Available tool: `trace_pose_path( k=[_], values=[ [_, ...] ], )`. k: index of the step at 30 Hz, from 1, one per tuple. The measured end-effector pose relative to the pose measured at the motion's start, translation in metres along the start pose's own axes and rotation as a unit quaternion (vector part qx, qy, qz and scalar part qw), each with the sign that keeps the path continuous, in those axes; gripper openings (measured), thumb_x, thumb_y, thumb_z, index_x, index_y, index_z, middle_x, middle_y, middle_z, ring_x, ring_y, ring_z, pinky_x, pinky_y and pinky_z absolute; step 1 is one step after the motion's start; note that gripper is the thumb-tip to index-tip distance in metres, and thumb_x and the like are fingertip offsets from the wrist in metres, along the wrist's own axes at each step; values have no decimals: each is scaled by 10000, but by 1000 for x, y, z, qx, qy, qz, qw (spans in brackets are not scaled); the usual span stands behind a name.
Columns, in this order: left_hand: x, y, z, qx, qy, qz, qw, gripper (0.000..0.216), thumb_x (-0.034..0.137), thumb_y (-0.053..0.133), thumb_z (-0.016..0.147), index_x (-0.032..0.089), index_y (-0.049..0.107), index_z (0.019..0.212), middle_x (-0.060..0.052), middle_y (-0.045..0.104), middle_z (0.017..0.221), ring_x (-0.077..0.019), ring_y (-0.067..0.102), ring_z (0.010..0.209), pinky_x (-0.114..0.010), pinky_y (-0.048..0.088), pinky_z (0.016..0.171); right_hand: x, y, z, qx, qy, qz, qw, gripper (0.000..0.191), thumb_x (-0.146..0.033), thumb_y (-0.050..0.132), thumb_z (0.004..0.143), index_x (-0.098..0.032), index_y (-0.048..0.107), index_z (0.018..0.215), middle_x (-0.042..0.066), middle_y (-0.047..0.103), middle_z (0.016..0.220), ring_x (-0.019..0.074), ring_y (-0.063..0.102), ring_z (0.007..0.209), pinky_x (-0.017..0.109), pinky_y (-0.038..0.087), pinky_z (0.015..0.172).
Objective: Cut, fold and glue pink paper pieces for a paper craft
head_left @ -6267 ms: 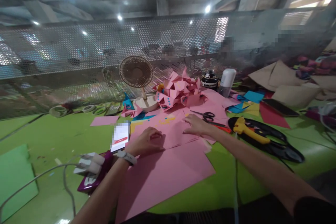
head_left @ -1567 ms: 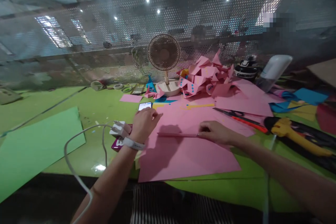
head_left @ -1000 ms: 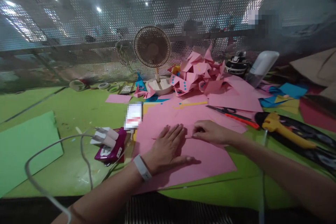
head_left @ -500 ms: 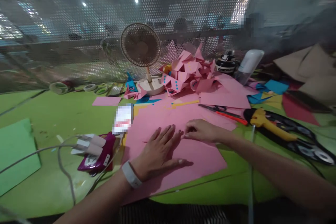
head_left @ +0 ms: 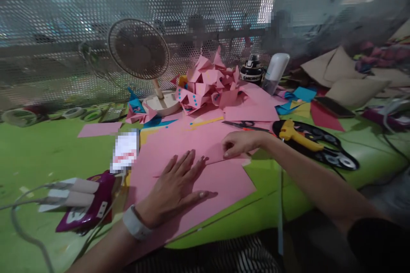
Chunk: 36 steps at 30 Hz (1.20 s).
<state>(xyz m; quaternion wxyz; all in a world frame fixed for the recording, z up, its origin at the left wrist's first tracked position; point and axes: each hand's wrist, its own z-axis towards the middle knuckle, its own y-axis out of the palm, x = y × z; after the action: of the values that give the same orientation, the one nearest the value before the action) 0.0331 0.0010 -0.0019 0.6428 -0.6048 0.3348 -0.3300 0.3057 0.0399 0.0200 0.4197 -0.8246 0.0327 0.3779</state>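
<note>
My left hand [head_left: 173, 187] lies flat with fingers spread on a large sheet of pink paper [head_left: 227, 187]. A pale band circles that wrist. My right hand [head_left: 240, 143] is curled, thumb and fingers pinched together at an edge line of the pink paper, to the right of my left fingertips. The fingers partly hide what is between them. Beyond the right hand lie scissors [head_left: 246, 125] with dark blades. A heap of folded pink paper shapes [head_left: 208, 81], some with blue dots, stands behind the sheet.
A small fan [head_left: 139, 51] stands at the back left. Left of the sheet are a purple power strip [head_left: 92, 204] with plugs and cords. A yellow-handled tool [head_left: 303, 138] on a black piece lies right. Two bottles stand behind, one black [head_left: 251, 71], one white-topped [head_left: 277, 68].
My right hand has slid rightward along the paper's edge line, away from the left fingertips. My left hand stays flat on the sheet. The view has turned right.
</note>
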Motion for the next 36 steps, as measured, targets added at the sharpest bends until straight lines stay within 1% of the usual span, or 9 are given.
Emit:
trace_pose_path(
  k=[5, 11, 15, 21, 25, 31, 34, 35, 36],
  values=[
    [1, -1, 2, -15, -5, 8, 1000, 765, 692, 297, 798, 273, 143, 1420, -58, 174, 1481, -290, 132, 1349, -495, 150, 1069, -2, 4, 3, 30, -12, -7, 999, 279, -350, 657, 679, -124, 624, 839, 11, 606, 742, 108, 503, 644, 193, 357, 535],
    [1, -2, 1, -13, -13, -2, 1000, 756, 685, 304, 802, 284, 133, 1420, -49, 160, 1484, -285, 139, 1348, -490, 135, 1076, -3, 3, 2, 34, 5, 9, 999, 170, -282, 615, 715, -123, 642, 767, -30, 538, 578, 70, 436, 502, 185, 317, 457],
    [-1, 2, 1, -3, 0, -26, 1000, 751, 677, 324, 802, 305, 118, 1420, -29, 145, 1488, -304, 138, 1345, -500, 123, 1079, -4, 1, -2, 15, 41, 32, 999, 182, -283, 598, 721, -127, 647, 801, -48, 501, 544, 54, 408, 424, 187, 317, 414],
    [-3, 2, 0, 10, 3, -38, 999, 751, 682, 332, 796, 322, 113, 1418, -26, 139, 1488, -303, 134, 1346, -501, 131, 1076, 13, -7, -5, -47, 57, 75, 994, 209, -307, 609, 704, -109, 629, 766, -40, 515, 537, 83, 480, 464, 196, 373, 436],
    [-2, 0, -2, 12, 5, -40, 999, 754, 687, 324, 795, 304, 133, 1417, -44, 152, 1484, -308, 147, 1342, -512, 142, 1065, 22, -14, -5, -60, 41, 21, 997, 200, -293, 642, 676, -100, 636, 727, -18, 568, 580, 87, 503, 541, 192, 379, 505],
    [-1, 1, -3, 19, -2, -42, 999, 765, 695, 313, 793, 263, 191, 1413, -89, 178, 1474, -317, 161, 1338, -512, 136, 1061, 16, -32, -26, -60, 86, -32, 994, 177, -262, 637, 667, -98, 658, 733, 4, 619, 619, 113, 541, 586, 206, 395, 551],
    [-2, 1, -4, 20, 0, -47, 999, 772, 704, 319, 783, 267, 204, 1409, -90, 199, 1470, -321, 166, 1336, -514, 150, 1054, -6, -25, -38, 58, 93, -94, 990, 225, -263, 533, 768, -91, 657, 842, 77, 667, 757, 171, 585, 693, 270, 427, 642],
    [-2, 1, -5, 22, 2, -49, 999, 767, 701, 322, 784, 270, 206, 1408, -86, 200, 1470, -319, 165, 1336, -512, 152, 1054, -17, -16, -39, 157, 76, -138, 975, 267, -269, 479, 807, -87, 650, 904, 113, 673, 859, 204, 595, 789, 308, 432, 716],
    [-2, 1, -5, 24, 4, -50, 998, 760, 696, 324, 788, 274, 206, 1408, -83, 198, 1471, -316, 163, 1338, -508, 153, 1056, -28, -4, -37, 214, 63, -161, 961, 340, -262, 390, 858, -71, 606, 1039, 160, 631, 1052, 243, 557, 974, 358, 396, 842]
  ],
)
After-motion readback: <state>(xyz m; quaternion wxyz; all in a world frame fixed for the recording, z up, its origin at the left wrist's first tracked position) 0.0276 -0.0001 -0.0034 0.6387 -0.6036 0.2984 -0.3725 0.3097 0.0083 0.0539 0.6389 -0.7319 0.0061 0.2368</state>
